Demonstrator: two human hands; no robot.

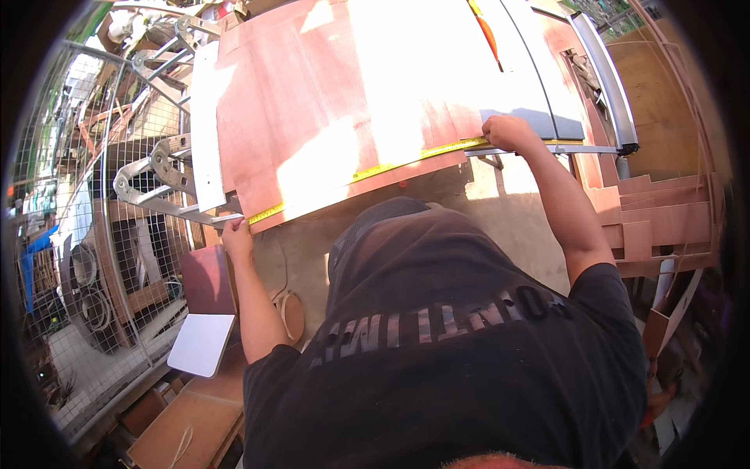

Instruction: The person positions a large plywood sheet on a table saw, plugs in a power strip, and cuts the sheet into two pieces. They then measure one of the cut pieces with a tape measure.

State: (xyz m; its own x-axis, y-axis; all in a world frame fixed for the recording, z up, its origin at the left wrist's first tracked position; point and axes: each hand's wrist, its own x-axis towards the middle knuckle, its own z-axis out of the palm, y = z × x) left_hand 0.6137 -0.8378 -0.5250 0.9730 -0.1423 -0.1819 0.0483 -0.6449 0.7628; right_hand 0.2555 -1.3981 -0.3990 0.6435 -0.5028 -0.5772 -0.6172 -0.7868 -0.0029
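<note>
A yellow tape measure (375, 170) is stretched along the near edge of a large reddish plywood sheet (289, 109). At the sheet's near left corner my left hand (238, 237) is closed, pinching the tape's end. My right hand (508, 134) is closed on the tape farther right, beside the grey table surface (531, 121); its fingers hide part of the tape. Both arms reach forward from my dark shirt. Strong sunlight washes out the middle of the sheet.
A slim orange and yellow piece (486, 35) stands at the sheet's far right. A metal rail (605, 86) bounds the table. Folding ladder legs (160, 176) and a wire mesh fence (117, 234) are at left. Plywood offcuts (656, 223) lie right; a white board (201, 344) is lower left.
</note>
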